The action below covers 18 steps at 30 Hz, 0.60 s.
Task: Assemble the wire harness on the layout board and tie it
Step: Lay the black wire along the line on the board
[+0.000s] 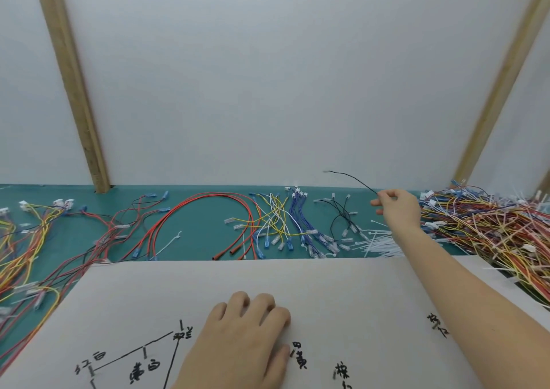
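Black wire (352, 177) pinched in the right hand (397, 208), left hand (247, 335) flat on the board (342, 284); routing comes next.

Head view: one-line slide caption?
Right hand lifts a black wire from the green mat while left hand rests on the layout board.

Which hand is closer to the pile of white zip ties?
Right. The right hand hovers just above the white plastic zip ties, pinching a thin black wire; the left hand rests on the layout board.
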{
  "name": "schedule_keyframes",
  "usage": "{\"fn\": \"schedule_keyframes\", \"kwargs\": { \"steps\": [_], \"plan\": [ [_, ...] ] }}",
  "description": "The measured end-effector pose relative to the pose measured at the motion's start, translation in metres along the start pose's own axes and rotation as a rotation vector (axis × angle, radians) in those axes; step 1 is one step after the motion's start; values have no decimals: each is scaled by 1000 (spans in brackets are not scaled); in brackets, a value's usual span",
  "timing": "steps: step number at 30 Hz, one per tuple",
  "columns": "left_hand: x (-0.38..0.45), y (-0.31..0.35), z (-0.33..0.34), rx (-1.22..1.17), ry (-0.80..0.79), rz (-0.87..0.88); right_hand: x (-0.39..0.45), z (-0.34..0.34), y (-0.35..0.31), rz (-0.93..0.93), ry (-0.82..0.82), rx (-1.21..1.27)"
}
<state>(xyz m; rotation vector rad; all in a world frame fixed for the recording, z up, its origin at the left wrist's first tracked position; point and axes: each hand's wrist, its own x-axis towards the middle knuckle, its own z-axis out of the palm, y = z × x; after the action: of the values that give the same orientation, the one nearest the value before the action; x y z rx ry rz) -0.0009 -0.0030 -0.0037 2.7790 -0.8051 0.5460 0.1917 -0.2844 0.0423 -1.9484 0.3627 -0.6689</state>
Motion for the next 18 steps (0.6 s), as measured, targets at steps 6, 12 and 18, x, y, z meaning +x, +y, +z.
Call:
{"fn": "schedule_keyframes", "kwargs": {
  "steps": [6,12,18],
  "plan": [
    [-1,3,-9,-81,-101,-58,-50,-17,-58,257,-280,634],
    [7,-2,-24,-884,76,-490,-159,-43,-87,9,-761,289],
    [10,-31,-50,-1814,442,-595,-201,-42,-63,3,-881,229]
  ]
}}
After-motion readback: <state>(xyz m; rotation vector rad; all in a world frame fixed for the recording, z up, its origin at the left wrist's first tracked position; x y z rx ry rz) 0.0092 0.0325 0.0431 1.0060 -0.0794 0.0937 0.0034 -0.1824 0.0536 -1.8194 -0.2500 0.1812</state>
